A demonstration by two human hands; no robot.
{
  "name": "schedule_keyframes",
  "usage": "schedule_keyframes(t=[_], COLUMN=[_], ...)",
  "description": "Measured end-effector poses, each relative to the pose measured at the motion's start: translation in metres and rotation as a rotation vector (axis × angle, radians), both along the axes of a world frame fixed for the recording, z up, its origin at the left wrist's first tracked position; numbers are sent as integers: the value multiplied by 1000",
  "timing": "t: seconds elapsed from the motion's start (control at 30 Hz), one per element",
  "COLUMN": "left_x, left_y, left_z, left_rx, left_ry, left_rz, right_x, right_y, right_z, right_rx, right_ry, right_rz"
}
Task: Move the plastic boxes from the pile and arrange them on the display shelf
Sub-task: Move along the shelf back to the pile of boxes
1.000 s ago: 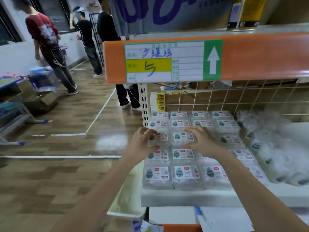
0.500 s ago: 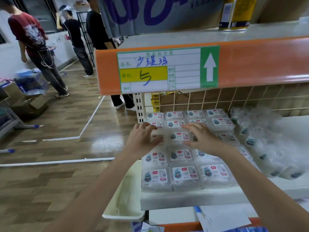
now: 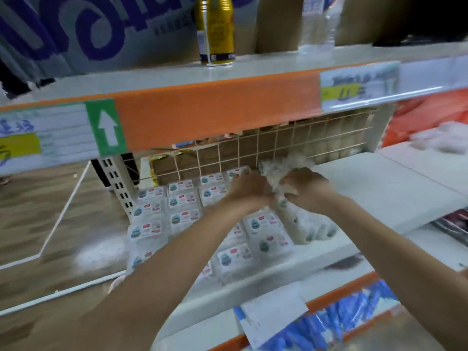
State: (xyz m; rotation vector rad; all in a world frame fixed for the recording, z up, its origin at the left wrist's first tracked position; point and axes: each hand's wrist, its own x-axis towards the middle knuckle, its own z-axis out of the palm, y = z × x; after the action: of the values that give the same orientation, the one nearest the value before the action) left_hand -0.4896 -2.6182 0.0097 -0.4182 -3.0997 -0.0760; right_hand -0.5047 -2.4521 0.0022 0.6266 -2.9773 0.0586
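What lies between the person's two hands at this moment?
In the head view, clear plastic boxes from the pile sit between the left hand and right hand, which close in on them from both sides; blur hides the exact grip.

This was a shop. A white display shelf (image 3: 379,188) carried rows of labelled plastic boxes (image 3: 181,201), and the orange shelf edge (image 3: 215,117) above bore price labels (image 3: 357,87), a green arrow sign (image 3: 106,126) and a can (image 3: 215,29).

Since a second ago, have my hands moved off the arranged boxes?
Yes. Both hands moved right along the shelf, from the arranged rows to the loose pile.
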Motion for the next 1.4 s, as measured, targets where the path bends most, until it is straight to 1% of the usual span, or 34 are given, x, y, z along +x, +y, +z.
schedule_keyframes(t=[0.07, 0.17, 0.27, 0.37, 0.5, 0.67, 0.87, 1.0, 1.1, 1.23, 1.4], left_x=[-9, -20, -31, -42, -57, -82, -128, -172, -210, -255, -293], left_y=[46, 117, 189, 254, 329, 409, 495, 549, 583, 617, 639], left_z=[2, 1, -2, -6, -9, -11, -23, -28, -30, -34, -40], left_rx=[21, 31, -24, -45, -33, -26, -38, -53, -47, -37, -70], left_ry=[1, 20, 18, 37, 54, 53, 48, 70, 80, 109, 71], left_rz=[-46, -124, -186, -254, -313, -392, -470, -511, -524, -524, -458], right_x=[1, 4, 6, 6, 0, -13, -46, -84, -115, -156, -194], right_y=[46, 118, 189, 255, 329, 406, 478, 527, 560, 600, 633], right_z=[-1, -3, -4, -6, -8, -9, -19, -22, -24, -28, -42], right_rx=[-7, -51, -95, -95, -63, -91, -87, -118, -145, -183, -203], right_ry=[23, 9, -13, -26, -23, -37, -25, -9, -34, -67, -101], right_rz=[-46, -147, -226, -300, -395, -505, -591, -639, -668, -688, -687])
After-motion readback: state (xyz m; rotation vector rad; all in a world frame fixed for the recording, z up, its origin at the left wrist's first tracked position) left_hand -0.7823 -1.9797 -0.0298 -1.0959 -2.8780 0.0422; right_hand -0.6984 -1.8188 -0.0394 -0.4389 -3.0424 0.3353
